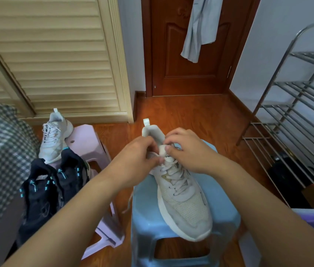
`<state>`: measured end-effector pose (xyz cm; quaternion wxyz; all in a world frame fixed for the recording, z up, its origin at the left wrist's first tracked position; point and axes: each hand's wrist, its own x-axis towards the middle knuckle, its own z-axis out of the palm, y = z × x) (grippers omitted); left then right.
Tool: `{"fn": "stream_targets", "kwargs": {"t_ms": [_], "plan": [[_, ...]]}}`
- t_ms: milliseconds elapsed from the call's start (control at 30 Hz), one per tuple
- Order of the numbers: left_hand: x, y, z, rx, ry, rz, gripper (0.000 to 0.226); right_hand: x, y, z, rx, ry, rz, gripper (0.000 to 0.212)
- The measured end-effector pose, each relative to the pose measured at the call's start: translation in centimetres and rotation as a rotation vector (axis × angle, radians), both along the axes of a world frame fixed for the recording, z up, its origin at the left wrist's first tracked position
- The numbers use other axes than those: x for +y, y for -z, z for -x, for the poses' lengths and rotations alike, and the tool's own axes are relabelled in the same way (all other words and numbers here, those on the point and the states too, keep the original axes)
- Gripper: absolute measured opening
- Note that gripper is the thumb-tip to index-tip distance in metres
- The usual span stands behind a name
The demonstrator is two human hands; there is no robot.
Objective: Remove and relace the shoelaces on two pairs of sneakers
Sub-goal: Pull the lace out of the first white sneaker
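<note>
the cream sneaker [181, 191] lies on the pale blue plastic stool [148, 218], toe toward me and heel tab pointing at the brown door [188, 54]. my left hand [135, 160] is curled at the top of its tongue, thumb and fingertips pinching the flat cream shoelace [162, 151] right by the upper eyelets. my right hand [187, 149] comes in from the other side of the blue stool's shoe, fingers bent and pinching the same lace where it touches my left fingertips. a loose end of that lace [128, 203] hangs off the near-left edge of the blue stool. left of the blue stool stands a pink stool [86, 139]; the second cream sneaker [54, 137] leans on it, laced, and the two black sneakers with teal accents [50, 189] rest against its near side. a steel shoe rack [296, 116] stands right of the blue stool, and checked fabric [0, 151] lies far left of it.
</note>
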<state>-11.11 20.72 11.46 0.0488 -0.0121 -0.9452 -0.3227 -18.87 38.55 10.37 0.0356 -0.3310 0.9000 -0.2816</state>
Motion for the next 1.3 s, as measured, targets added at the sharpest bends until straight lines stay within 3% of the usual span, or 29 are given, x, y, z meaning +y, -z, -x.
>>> {"fn": "stream_targets", "kwargs": {"t_ms": [100,233,367,433,667,767,900,1033,1167,1300], "plan": [[-0.4,0.0,0.3,-0.047,-0.030,-0.106,0.035,-0.6,-1.9,0.2,-0.028,-0.035,0.056,0.014],[-0.7,-0.1,0.4,-0.058,0.006,-0.157,0.055,-1.1,-4.4,0.5,-0.177,-0.076,-0.079,0.013],[0.1,0.4,0.5,0.001,0.026,-0.118,0.038,-3.1,-4.9,0.0,-0.042,-0.039,-0.332,0.019],[0.5,0.6,0.6,0.002,0.013,-0.155,0.035,-3.8,-4.6,-0.3,0.037,-0.065,-0.354,0.019],[0.4,0.8,0.3,-0.035,-0.009,-0.218,0.029,0.9,-2.0,-0.2,-0.077,0.124,0.105,0.008],[0.2,0.8,0.4,-0.012,-0.007,-0.213,0.025,1.7,-0.9,-0.9,-0.129,0.135,0.272,0.022],[0.4,1.0,0.3,0.005,0.036,-0.186,0.024,2.0,0.0,-1.7,-0.129,0.244,0.270,0.030],[1.8,1.6,0.3,-0.006,-0.053,-0.164,0.032,2.5,0.2,-2.3,-0.271,0.351,0.266,0.038],[3.2,1.9,0.1,-0.018,-0.148,-0.236,0.035,2.1,-0.3,-2.8,-0.241,0.317,0.156,0.067],[3.2,2.3,0.1,0.017,-0.244,-0.273,0.029,2.0,-0.1,-3.3,-0.317,0.420,0.283,0.062]]}}
